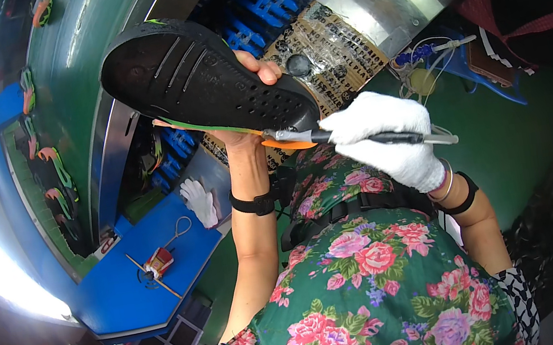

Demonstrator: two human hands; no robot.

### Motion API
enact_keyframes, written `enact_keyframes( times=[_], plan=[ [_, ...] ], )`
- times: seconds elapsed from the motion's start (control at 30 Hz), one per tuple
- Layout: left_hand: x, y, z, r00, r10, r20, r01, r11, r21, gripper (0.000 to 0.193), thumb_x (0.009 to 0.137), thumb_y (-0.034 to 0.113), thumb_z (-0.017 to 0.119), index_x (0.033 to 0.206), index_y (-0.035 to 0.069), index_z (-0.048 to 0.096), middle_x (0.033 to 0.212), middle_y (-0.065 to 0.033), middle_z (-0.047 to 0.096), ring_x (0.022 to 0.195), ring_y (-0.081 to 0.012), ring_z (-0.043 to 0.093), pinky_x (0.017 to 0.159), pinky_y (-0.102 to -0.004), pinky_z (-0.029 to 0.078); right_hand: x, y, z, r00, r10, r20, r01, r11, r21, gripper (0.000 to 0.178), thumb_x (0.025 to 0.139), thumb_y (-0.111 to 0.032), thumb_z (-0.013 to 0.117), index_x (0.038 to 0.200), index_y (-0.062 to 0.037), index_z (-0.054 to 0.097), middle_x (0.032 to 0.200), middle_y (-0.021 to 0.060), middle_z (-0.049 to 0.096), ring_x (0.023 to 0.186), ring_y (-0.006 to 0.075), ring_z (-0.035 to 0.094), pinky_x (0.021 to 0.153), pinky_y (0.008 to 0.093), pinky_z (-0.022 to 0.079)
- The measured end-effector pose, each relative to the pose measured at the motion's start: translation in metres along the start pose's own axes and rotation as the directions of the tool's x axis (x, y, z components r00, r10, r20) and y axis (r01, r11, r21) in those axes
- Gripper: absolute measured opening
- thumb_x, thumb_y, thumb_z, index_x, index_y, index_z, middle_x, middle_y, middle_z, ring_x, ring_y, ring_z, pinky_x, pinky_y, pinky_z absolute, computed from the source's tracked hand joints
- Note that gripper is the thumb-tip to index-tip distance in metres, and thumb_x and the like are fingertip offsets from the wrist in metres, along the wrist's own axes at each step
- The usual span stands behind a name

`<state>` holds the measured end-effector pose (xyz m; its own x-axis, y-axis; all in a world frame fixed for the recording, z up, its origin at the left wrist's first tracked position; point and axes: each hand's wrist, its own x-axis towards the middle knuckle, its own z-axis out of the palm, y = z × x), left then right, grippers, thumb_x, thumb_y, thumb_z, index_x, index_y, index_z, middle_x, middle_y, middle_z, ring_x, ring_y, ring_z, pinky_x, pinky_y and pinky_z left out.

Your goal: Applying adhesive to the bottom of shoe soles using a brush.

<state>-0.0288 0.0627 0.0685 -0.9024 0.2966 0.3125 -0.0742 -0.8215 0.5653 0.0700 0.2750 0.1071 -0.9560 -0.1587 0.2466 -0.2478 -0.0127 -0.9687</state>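
My bare left hand (237, 137) grips a black shoe sole (190, 73), bottom face up. Slots mark its wide end, small holes its narrow end. Fingertips curl over its far edge, while the rest of the hand is partly hidden beneath. A coloured strip of green and orange (210, 126) runs along the sole's near edge. In a white glove, my right hand (387, 135) is closed round a slim black-handled tool (395, 139). The tool's grey tip meets the sole's narrow end, by an orange part (290, 144); whether it touches I cannot tell.
Taped cardboard (337, 53) lies beyond the sole, beside blue racks (270, 5). On a blue table (113, 287) at left are a white glove (200, 203) and a small red object (158, 262). Coloured shoe parts (52, 162) sit on a green machine. Cords (421, 75) hang at right.
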Motion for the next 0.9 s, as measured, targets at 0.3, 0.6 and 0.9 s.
enact_keyframes(
  times=[0.3,0.6,0.9],
  plan=[
    [0.003,-0.005,-0.002,0.999,-0.041,0.005,0.042,0.998,-0.056,0.073,0.092,0.060,0.064,0.119,-0.007,0.058,0.106,-0.0187,0.065,0.098,-0.0307,0.067,0.086,-0.0460,0.055,-0.003,-0.013,0.004,0.997,-0.081,0.007,0.081,0.997,-0.003,0.021,0.076,0.002,0.081,0.096,-0.0031,0.078,0.097,0.0116,0.077,0.084,0.0232,0.071,0.075,0.0341,0.056],
    [0.008,-0.019,-0.001,0.994,-0.033,0.105,0.052,0.982,-0.180,0.086,0.088,0.069,0.063,0.122,-0.010,0.054,0.109,-0.0239,0.064,0.109,-0.0369,0.064,0.097,-0.0486,0.056,-0.006,-0.013,0.000,0.993,-0.100,-0.065,0.094,0.992,-0.078,0.020,0.076,0.003,0.080,0.094,-0.0019,0.077,0.098,0.0129,0.076,0.085,0.0242,0.071,0.075,0.0347,0.057],
    [0.002,-0.025,0.001,0.994,-0.109,0.010,0.109,0.973,-0.204,0.090,0.085,0.072,0.064,0.122,-0.009,0.054,0.106,-0.0239,0.065,0.107,-0.0359,0.064,0.095,-0.0487,0.056,-0.018,-0.006,0.000,0.981,0.041,-0.189,-0.007,0.984,0.177,0.016,0.079,0.004,0.078,0.094,0.0000,0.075,0.104,0.0151,0.076,0.093,0.0230,0.072,0.083,0.0346,0.057]
  ],
)
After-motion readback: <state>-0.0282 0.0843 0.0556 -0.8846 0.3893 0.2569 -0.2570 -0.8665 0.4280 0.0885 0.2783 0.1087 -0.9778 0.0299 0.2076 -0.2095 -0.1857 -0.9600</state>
